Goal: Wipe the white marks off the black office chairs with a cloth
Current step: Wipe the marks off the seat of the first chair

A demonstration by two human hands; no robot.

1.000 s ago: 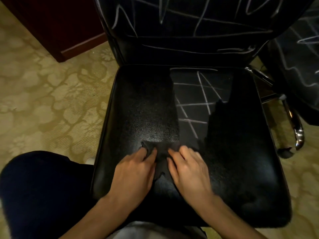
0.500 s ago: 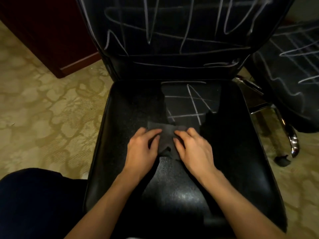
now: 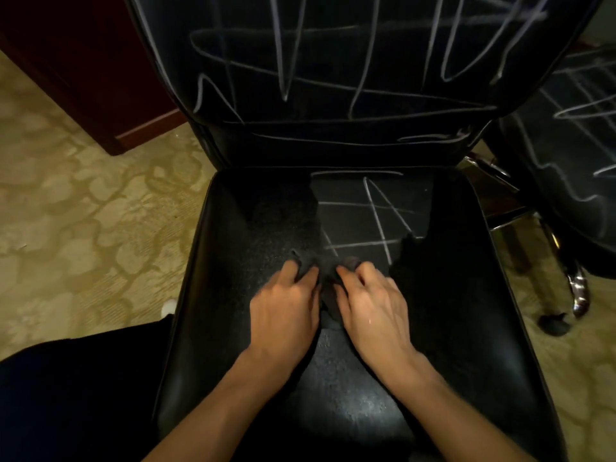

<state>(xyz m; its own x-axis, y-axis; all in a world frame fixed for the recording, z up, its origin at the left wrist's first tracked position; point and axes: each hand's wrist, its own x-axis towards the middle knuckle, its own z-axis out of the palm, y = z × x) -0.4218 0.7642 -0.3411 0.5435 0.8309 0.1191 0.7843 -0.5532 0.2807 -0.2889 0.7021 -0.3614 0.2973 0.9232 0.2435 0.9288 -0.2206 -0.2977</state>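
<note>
Cloth: dark, soft, limp, bunches readily; best pinned flat under fingertips near its leading edge. It lies mid-seat on the chair, gripped by curled fingers of left hand and right hand. Since the earlier frame, fingers have curled tighter and the cloth has bunched; white marks remain ahead.

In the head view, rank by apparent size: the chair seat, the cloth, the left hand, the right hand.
1. Chair seat, by far the largest.
2. Left hand and right hand: they look alike, so no ranking between them.
3. Cloth, smallest as seen, though the hands hide most of it.
</note>
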